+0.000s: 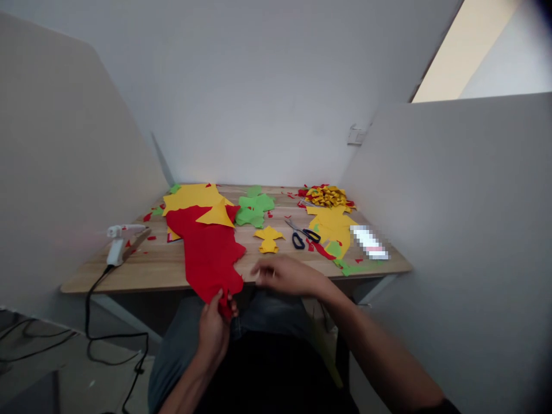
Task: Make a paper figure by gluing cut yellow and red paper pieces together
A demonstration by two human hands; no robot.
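My left hand (215, 325) is closed on red felt at the table's front edge, in front of my lap. The big red felt sheet (207, 247), with notches cut in its right side, reaches from there back over the table; whether the bit in my fingers is a separate piece I cannot tell. My right hand (287, 275) is over the front edge, to the right of the sheet, its curled fingers smeared by motion. Just beyond it lies a yellow cut-out shape (269, 239). Scissors (302, 234) with dark handles lie with their blades apart, behind and right of that hand.
A white glue gun (116, 244) with a black cord stands at the left. Yellow felt (190, 196) and green felt (256, 208) lie at the back. To the right are a yellow heap (328, 196), a yellow sheet (330, 224) and a blurred-out bright object (370, 242). Partitions flank the table.
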